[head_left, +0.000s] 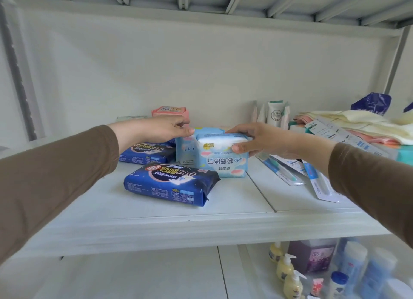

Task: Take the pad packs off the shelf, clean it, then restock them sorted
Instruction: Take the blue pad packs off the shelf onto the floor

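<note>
On the white shelf [156, 211] lie several pad packs. A dark blue pack [171, 183] lies nearest the front, a second dark blue pack [146, 153] behind it. My right hand [257, 140] grips a light blue pack [223, 160] from the right, thumb on its front and fingers over its top. Another light blue pack [184, 149] stands just to its left. My left hand [161, 129] hovers over the second dark blue pack with its fingers loosely curled, its fingertips close to the light blue packs and holding nothing. A pink pack [171, 112] stands at the back wall.
Toothbrush blister packs [288, 171] lie on the shelf's right half, with folded towels [357, 124] and white tubes [274, 113] behind them. A blue bag [372, 103] sits at the far right. The lower shelf holds yellow pump bottles [286, 269] and blue-white bottles [355, 267].
</note>
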The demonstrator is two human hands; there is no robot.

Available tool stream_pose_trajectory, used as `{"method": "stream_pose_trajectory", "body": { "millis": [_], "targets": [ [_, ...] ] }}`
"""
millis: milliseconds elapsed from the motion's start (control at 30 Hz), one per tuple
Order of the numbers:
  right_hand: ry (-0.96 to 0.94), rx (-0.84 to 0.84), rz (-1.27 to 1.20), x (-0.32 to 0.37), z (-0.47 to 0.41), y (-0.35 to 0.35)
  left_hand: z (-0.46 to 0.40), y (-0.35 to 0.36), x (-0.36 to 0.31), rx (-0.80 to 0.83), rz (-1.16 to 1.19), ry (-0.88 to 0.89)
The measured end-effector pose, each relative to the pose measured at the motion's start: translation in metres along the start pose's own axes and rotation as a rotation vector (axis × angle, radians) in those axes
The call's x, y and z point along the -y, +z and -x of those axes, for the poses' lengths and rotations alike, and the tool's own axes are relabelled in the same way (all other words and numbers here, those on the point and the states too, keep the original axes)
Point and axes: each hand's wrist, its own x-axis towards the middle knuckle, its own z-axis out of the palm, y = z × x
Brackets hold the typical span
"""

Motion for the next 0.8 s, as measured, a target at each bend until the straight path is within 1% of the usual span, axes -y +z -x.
{"method": "stream_pose_trajectory", "body": {
  "millis": [167, 267, 400, 533, 700, 800],
  "targets": [
    [0.025, -0.067, 0.006, -0.004, 0.013, -0.009, -0.010, 0.005, 0.000, 0.032, -0.051, -0.016],
    [0.048, -0.088, 0.029, -0.008, 0.016, -0.013, -0.012, 0.007, 0.004, 0.052, -0.019, -0.029],
    [0.052, -0.130, 0.028, -0.014, 0.020, -0.014, -0.015, 0.013, 0.009, -0.063, 0.045, -0.007],
    [0.047, -0.181, 0.016, -0.013, 0.025, -0.014, -0.010, 0.010, 0.012, -0.130, 0.167, 0.028],
    [0.030, -0.259, 0.003, -0.003, 0.037, -0.009, 0.008, -0.003, 0.011, -0.233, 0.324, 0.072],
    [0.013, -0.299, 0.011, 0.006, 0.047, -0.005, 0.020, -0.007, 0.007, -0.303, 0.363, 0.089]
  ]
}}
